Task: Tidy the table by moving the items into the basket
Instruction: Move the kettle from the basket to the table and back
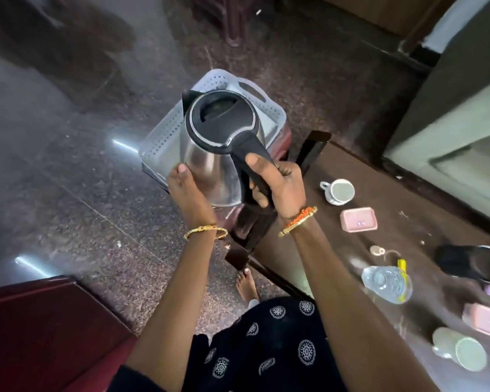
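A steel electric kettle (210,162) with a black lid and handle is held in the air over a pale perforated plastic basket (161,137). My right hand (277,185) grips the black handle. My left hand (186,193) cups the kettle's steel side from below. The basket rests on a dark red stool to the left of the brown table (337,171). On the table lie a white cup (339,190), a pink box (358,219), a clear water bottle (386,282), a black container (470,263), a second pink box (487,321) and a green tumbler (458,349).
Polished stone floor spreads to the left and behind the basket. A dark red piece of furniture (40,329) fills the lower left corner. My bare foot (246,284) stands beside the table edge. A grey cabinet (450,123) stands at the right.
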